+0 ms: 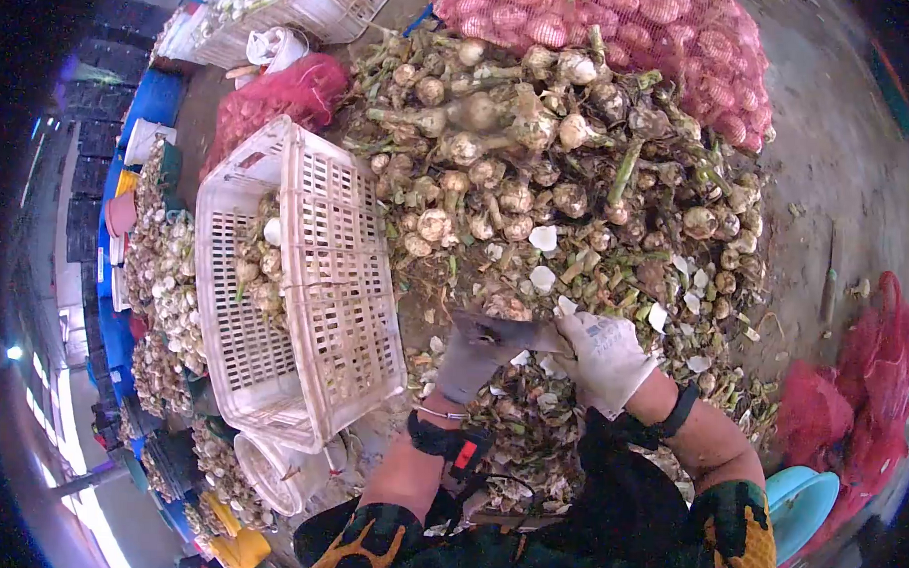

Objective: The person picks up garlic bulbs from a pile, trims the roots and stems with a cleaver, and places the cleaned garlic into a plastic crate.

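Note:
My left hand (469,360), in a grey glove, is closed around a garlic bulb (507,308) whose top shows above the fingers. My right hand (604,361), in a whitish glove, grips a flat grey-brown blade (525,334) that reaches across to the bulb. Blade and bulb appear to touch. Beyond both hands lies a large heap of garlic bulbs (518,196) with stalks and roots. Cut stalks and pale peel pieces (542,279) are scattered under and around my hands.
A white slatted crate (344,280) with a few bulbs stands tilted at the left. Red net sacks (722,83) filled with bulbs lie at the top, and empty-looking red netting (851,398) at the right. A turquoise basin (805,512) sits lower right, a white bucket (283,473) lower left.

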### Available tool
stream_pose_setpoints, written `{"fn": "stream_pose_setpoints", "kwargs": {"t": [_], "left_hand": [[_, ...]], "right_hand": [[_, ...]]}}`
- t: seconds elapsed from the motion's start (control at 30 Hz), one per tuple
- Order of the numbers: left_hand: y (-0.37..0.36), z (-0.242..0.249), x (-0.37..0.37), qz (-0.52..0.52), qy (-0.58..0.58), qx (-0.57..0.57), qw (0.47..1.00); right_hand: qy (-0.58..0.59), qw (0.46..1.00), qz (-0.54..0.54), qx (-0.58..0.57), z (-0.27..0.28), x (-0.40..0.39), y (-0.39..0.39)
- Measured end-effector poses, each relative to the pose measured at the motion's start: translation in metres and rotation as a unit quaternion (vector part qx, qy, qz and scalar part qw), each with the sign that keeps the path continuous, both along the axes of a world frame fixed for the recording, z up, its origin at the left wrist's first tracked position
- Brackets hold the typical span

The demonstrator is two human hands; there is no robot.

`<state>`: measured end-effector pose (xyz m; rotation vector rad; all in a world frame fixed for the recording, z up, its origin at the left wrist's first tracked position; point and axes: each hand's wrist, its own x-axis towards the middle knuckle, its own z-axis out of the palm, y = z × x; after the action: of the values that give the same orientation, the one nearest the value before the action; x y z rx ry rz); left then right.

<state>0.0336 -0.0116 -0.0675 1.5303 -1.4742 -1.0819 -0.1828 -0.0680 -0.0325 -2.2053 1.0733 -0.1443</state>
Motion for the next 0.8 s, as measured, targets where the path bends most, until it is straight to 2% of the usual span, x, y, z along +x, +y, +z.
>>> {"fn": "stream_pose_setpoints", "kwargs": {"t": [0.07, 0.13, 0.23, 0.27, 0.3, 0.37, 0.4, 0.47, 0.5, 0.53, 0.57, 0.6, 0.67, 0.7, 0.73, 0.77, 0.8], "left_hand": [[0.001, -0.005, 0.0, -0.05, -0.186, -0.09, 0.977], [0.002, 0.009, -0.009, 0.019, -0.013, 0.051, 0.998], [0.005, 0.018, -0.015, 0.061, 0.265, 0.156, 0.95], [0.015, 0.026, -0.021, 0.053, 0.299, 0.166, 0.938], [0.021, 0.055, -0.035, 0.015, 0.299, 0.151, 0.942], [0.024, 0.088, -0.053, -0.04, 0.307, 0.115, 0.944], [0.023, 0.097, -0.057, -0.036, 0.324, 0.119, 0.938], [0.023, 0.103, -0.057, 0.041, 0.376, 0.149, 0.914], [0.024, 0.104, -0.055, 0.067, 0.385, 0.149, 0.908], [0.02, 0.107, -0.055, 0.049, 0.386, 0.12, 0.914], [0.016, 0.11, -0.055, 0.031, 0.387, 0.09, 0.917], [0.015, 0.104, -0.052, 0.054, 0.48, 0.116, 0.868], [0.013, 0.095, -0.048, 0.07, 0.436, 0.108, 0.891], [0.009, 0.093, -0.048, 0.059, 0.294, 0.076, 0.951], [0.005, 0.092, -0.047, 0.045, 0.145, 0.041, 0.988], [0.003, 0.098, -0.045, -0.006, -0.004, -0.012, 1.0], [0.002, 0.104, -0.043, -0.039, -0.154, -0.074, 0.985]], "right_hand": [[0.005, 1.0, -0.001, 0.004, 0.009, -0.004, 0.002], [0.019, 1.0, -0.002, 0.012, 0.014, -0.008, 0.005], [-0.006, 1.0, -0.014, -0.01, -0.009, -0.005, 0.015], [0.035, 0.998, 0.012, 0.04, -0.031, -0.002, 0.02], [0.079, 0.992, 0.04, 0.092, -0.06, 0.002, 0.025], [0.116, 0.982, 0.074, 0.127, -0.089, 0.009, 0.041], [0.055, 0.986, 0.019, 0.156, -0.059, 0.006, 0.034], [0.045, 0.997, -0.003, 0.058, -0.068, 0.007, 0.026], [0.015, 0.985, -0.077, 0.151, -0.032, 0.003, 0.011], [-0.085, 0.969, -0.163, 0.167, -0.019, 0.0, 0.007], [-0.164, 0.949, -0.193, 0.19, -0.009, -0.004, 0.004], [-0.242, 0.921, -0.219, 0.212, 0.002, -0.006, 0.003], [-0.349, 0.829, -0.226, 0.373, 0.045, -0.014, -0.003], [-0.398, 0.767, -0.229, 0.448, 0.057, -0.015, -0.004], [-0.445, 0.733, -0.223, 0.464, 0.055, -0.012, -0.002], [-0.491, 0.695, -0.216, 0.478, 0.052, -0.008, 0.0], [-0.536, 0.655, -0.209, 0.49, 0.049, -0.006, 0.002]]}}
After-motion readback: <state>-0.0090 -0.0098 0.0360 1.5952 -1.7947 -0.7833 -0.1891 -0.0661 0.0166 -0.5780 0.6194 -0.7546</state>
